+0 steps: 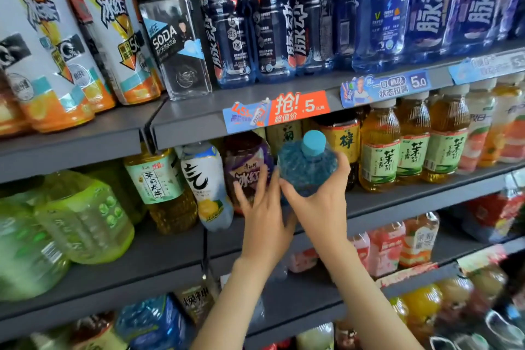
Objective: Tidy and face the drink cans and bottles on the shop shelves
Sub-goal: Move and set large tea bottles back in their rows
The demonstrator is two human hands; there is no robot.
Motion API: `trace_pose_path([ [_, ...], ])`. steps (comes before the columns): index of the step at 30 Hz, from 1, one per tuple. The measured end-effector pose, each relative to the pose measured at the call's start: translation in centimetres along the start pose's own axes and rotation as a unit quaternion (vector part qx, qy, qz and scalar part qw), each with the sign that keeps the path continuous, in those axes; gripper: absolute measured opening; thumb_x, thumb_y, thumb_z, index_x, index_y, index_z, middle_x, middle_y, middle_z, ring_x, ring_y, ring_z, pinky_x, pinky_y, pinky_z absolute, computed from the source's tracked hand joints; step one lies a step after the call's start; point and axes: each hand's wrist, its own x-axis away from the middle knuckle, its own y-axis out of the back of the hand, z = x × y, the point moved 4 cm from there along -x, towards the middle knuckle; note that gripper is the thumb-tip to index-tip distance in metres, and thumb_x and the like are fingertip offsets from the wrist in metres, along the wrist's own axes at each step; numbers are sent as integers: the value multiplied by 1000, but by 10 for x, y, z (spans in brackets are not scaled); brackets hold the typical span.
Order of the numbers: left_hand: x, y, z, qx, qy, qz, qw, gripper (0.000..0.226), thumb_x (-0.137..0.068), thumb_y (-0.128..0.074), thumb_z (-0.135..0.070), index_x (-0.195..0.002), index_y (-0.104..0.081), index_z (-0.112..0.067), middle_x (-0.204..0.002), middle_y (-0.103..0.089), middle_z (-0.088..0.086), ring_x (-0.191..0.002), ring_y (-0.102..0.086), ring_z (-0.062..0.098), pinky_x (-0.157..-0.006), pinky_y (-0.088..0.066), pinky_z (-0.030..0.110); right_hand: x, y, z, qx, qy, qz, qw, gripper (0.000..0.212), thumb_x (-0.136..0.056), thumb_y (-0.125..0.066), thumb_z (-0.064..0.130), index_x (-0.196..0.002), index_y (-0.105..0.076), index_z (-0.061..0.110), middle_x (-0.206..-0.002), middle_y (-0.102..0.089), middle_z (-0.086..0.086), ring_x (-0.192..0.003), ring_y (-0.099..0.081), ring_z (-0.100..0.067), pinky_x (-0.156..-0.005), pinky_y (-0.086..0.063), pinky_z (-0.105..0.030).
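1. Leftmost, the large green bottles (85, 216) stand on the middle shelf (397, 202) close to its front lip, labels angled rather than square to the aisle; they look in need of facing but lie well apart from both hands.

2. Next along, a white-and-yellow bottle (206, 185) leans forward out of its row, its base at or just past the shelf edge. That tilt suggests it is one a careless nudge could tip.

3. Just right of it, the left hand (261, 213) reaches up with fingers (241, 193) spread and loosely open, gripping nothing; the fingertips sit in front of the purple-labelled bottle (250, 173), probably to steady it or clear a slot.

4. Beside it, the right hand (318, 202) has its fingers wrapped around the blue bottle (306, 167), closed on the lower body from beneath. The bottle is tipped, blue cap (314, 142) pointing up and toward the camera, held in the air just in front of the middle shelf, not yet resting on it.

5. Above, the upper shelf edge with its orange price tag (298, 108) hangs just over the cap, so headroom is tight; the bottle likely has to go in low and then be stood upright.

6. Rightward, the green-labelled tea bottles (409, 153) stand upright, packed and faced, leaving little free room there. Any gap seems to lie behind the hands, though I cannot tell how deep.
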Motion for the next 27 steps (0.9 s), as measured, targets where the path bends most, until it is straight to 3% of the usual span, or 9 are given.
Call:
trace_pose_path([
  [1, 6, 0, -2, 43, 9, 15, 999, 69, -83, -44, -31, -145, -27, -6, -151, -25, -2, -144, 5, 3, -113, 8, 51, 4, 5, 1, -15, -19, 11, 1000, 84, -67, -83, 32, -132, -30, 29, -124, -37, 20, -114, -39, 7, -90, -33, 0],
  [3, 20, 5, -5, 135, 50, 58, 988, 71, -88, -48, -31, -148, -14, -13, -152, -9, -9, -139, 13, -7, -117, 3, 47, 13, 15, 3, -36, -62, 26, 997, 85, -64, -85, 33, -131, -32, 32, -128, -43, 17, -117, -45, 4, -93, -40, -11],
  [6, 34, 18, -11, 230, 84, 118, 962, 76, -91, -56, -24, -146, -3, -32, -155, -7, -12, -144, 2, 3, -118, -13, 44, 33, 36, 22, -41, -85, 13, 995, 81, -63, -86, 28, -122, -34, 44, -123, -45, 23, -116, -49, 4, -94, -47, -24],
  [10, 44, 50, -24, 346, 146, 189, 907, 93, -82, -70, -22, -148, -6, -37, -156, -20, -7, -142, -21, 7, -113, -30, 38, 68, 61, 68, -37, -92, 46, 994, 84, -62, -85, 8, -111, -31, 48, -114, -41, 31, -101, -48, 23, -76, -45, -3],
  [12, 58, 73, -28, 373, 166, 206, 890, 90, -77, -75, -27, -146, -17, -37, -149, -34, -8, -136, -34, 8, -107, -38, 41, 90, 67, 86, -27, -119, 70, 990, 87, -59, -86, 7, -111, -31, 50, -114, -41, 31, -100, -47, 25, -74, -43, -2],
  [16, 101, 124, -23, 308, 213, 263, 889, 73, -74, -71, -36, -135, -31, -37, -131, -54, -13, -120, -52, 6, -95, -48, 34, 135, 59, 115, 0, -200, 112, 973, 90, -57, -89, 12, -111, -30, 54, -111, -43, 32, -97, -51, 21, -77, -47, -8],
  [20, 154, 160, 2, 191, 258, 287, 902, 92, -68, -62, -57, -146, -21, -32, -139, -49, -8, -122, -51, 12, -94, -46, 25, 184, 34, 122, 25, -262, 184, 947, 106, -54, -91, 22, -135, -24, 35, -128, -43, 9, -118, -48, -9, -99, -44, -35],
  [23, 176, 177, 12, 143, 249, 260, 922, 86, -72, -61, -52, -146, -23, -30, -136, -51, -4, -117, -55, 19, -86, -44, 25, 206, 14, 121, 27, -265, 209, 941, 113, -50, -93, 17, -139, -23, 17, -127, -39, 0, -119, -42, -12, -101, -40, -32],
  [27, 208, 170, 33, 94, 256, 290, 917, 91, -74, -68, -48, -146, -17, -33, -124, -60, -1, -108, -59, 23, -80, -47, 29, 234, -2, 109, 32, -255, 180, 949, 92, -55, -90, 14, -122, -29, 29, -115, -46, 6, -107, -48, -8, -89, -39, -22],
])
